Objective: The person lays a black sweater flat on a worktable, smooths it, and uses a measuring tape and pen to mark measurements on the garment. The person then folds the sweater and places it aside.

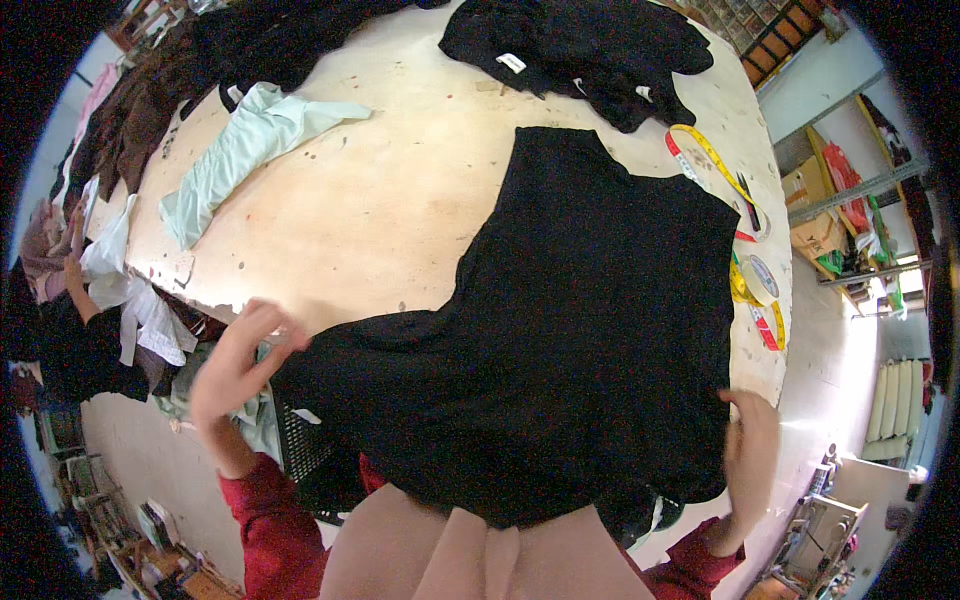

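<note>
A black knit garment point(590, 300) lies spread on the pale table in front of me, its lower part hanging over the near edge towards my lap. At its left corner my left hand point(245, 360) is closed, with thumb and fingertips meeting on the cloth. My right hand point(752, 450) is against the garment's right edge, fingers bent and slightly blurred; whether they grip the fabric is unclear. To the right of the garment lie a yellow tape measure point(716, 158), a roll of tape point(760, 280) and a small dark pointed tool point(747, 198).
More black garments point(590, 50) with white labels lie at the table's far side. A pale mint cloth point(245, 150) lies at the left, near dark clothing point(135, 125). Another person's hand point(75, 278) shows at far left. Below the table's left edge is a black crate point(305, 450). Shelving point(850, 200) stands at right.
</note>
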Demonstrator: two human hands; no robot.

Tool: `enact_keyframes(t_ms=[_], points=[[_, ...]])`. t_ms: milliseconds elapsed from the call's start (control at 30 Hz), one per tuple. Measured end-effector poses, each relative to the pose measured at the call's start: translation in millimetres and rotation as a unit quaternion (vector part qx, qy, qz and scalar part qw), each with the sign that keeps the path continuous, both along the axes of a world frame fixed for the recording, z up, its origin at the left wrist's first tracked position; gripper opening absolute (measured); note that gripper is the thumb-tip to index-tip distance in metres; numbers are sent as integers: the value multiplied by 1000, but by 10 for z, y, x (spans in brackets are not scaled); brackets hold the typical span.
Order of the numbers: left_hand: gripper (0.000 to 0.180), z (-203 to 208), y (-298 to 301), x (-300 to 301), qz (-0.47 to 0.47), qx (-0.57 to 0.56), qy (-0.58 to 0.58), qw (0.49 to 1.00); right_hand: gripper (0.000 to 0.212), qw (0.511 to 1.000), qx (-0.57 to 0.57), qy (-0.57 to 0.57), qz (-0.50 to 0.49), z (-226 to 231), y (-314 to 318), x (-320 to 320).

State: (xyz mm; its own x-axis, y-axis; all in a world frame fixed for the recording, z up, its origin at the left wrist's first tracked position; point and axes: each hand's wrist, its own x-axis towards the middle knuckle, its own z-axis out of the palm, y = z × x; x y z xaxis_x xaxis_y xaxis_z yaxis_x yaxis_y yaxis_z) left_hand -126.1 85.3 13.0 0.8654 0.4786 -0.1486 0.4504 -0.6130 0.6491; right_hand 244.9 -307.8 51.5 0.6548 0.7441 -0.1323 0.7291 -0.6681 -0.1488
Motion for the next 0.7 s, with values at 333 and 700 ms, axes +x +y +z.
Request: enact_keyframes(t_ms=[333,700], points=[[21,-373,-681,607,213,62,12,975,44,872,-312,125,356,-116,1022,-228],[14,-735,-1408,750,-73,295,-43,952,45,875,134,50,462,-1125,3023,-244]])
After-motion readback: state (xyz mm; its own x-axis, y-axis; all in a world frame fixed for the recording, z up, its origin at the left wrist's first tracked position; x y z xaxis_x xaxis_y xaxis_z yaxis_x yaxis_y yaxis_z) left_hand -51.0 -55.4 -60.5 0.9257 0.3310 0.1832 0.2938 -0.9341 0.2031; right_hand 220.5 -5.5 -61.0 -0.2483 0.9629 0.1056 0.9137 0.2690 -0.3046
